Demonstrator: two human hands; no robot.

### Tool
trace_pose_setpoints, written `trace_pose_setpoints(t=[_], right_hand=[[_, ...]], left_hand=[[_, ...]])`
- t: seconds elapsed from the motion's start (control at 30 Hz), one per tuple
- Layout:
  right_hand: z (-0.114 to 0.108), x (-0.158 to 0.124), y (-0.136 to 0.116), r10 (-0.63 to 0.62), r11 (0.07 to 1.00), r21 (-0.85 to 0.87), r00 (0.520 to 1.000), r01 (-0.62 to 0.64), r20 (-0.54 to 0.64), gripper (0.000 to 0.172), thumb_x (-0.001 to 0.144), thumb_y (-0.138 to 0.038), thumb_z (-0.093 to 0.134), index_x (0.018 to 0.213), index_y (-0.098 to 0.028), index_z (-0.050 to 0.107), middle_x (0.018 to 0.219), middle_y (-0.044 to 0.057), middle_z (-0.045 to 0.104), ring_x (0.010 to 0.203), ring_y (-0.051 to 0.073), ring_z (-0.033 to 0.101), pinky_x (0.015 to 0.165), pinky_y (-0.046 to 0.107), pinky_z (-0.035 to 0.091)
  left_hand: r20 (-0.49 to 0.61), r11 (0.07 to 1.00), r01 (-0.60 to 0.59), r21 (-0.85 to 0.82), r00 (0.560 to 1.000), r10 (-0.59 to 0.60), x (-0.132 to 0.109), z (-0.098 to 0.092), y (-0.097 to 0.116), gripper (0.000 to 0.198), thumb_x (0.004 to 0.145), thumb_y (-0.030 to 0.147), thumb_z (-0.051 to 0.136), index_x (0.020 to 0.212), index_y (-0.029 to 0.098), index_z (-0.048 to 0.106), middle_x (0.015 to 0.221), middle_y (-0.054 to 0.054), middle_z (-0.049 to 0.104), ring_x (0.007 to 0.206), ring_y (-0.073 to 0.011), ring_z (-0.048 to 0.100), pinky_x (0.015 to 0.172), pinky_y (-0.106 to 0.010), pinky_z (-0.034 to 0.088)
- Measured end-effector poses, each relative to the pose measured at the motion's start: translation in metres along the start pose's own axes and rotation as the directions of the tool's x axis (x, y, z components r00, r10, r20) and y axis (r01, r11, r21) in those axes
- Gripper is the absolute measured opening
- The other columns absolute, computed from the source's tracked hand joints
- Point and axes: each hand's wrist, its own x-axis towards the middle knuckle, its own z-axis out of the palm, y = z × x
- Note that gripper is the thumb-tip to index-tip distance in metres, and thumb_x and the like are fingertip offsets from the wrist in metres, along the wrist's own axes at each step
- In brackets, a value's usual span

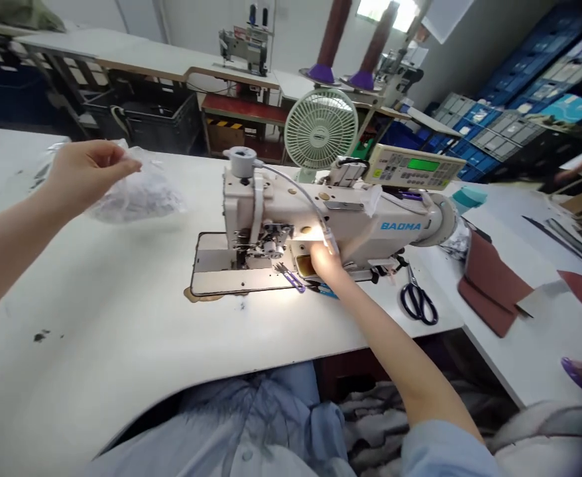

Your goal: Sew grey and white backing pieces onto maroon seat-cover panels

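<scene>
My left hand (pixel 89 173) is raised over the left of the table, its thumb and fingers pinched on the top of a clear plastic bag (pixel 146 192) with pale contents. Under the arm of a white sewing machine (pixel 291 209), my right hand (pixel 325 262) reaches in beside a small amber-coloured tray (pixel 305 265). Its fingers are hidden, so what it touches cannot be made out. Purple-handled thread snips (pixel 291 277) lie near the needle plate (pixel 216 281), left of that hand. Dark-handled scissors (pixel 419 301) rest to its right.
A control panel (pixel 415 167) tops the machine, and a green fan (pixel 321 129) stands behind it. Reddish-brown pieces (pixel 494 281) lie on the right-hand table. Thread cones (pixel 375 46) rise at the back, with stacked crates (pixel 490 132) at far right.
</scene>
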Motion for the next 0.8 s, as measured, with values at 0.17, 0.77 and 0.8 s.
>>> trace_pose_setpoints(t=[0.17,0.77,0.8], right_hand=[[-0.017,-0.063,-0.017,-0.193,0.981,-0.013,0.981,0.193,-0.026,0.029,0.090,-0.002,0.039,0.093,-0.010,0.066,0.100,0.016,0.066,0.094,0.025,0.061,0.082,0.034,0.049],[-0.123,-0.110,-0.190,-0.801,0.533,0.320,0.589,0.783,-0.109,0.027,0.101,-0.027,0.047,0.117,-0.017,0.066,0.137,0.012,0.057,0.106,0.024,0.064,0.085,0.037,0.051],[-0.125,-0.113,-0.183,-0.805,0.535,0.340,0.589,0.773,-0.071,0.030,0.103,-0.031,0.044,0.111,-0.017,0.069,0.126,0.010,0.064,0.101,0.022,0.065,0.083,0.036,0.050]], left_hand=[[0.177,0.987,0.068,-0.143,0.983,-0.042,-0.066,-0.038,-0.002,0.035,0.075,0.046,0.070,0.076,0.011,0.064,0.056,0.008,0.043,0.054,-0.0017,0.032,0.057,-0.017,0.022],[0.349,0.987,-0.144,0.072,0.930,0.110,-0.142,-0.085,0.009,0.038,0.091,0.042,0.046,0.124,0.029,0.061,0.060,0.003,0.058,0.052,-0.0140,0.051,0.055,-0.025,0.038],[0.311,0.971,-0.173,0.164,0.943,0.116,-0.142,-0.091,0.006,0.039,0.092,0.042,0.044,0.125,0.030,0.061,0.067,0.002,0.064,0.057,-0.0155,0.056,0.059,-0.027,0.040]])
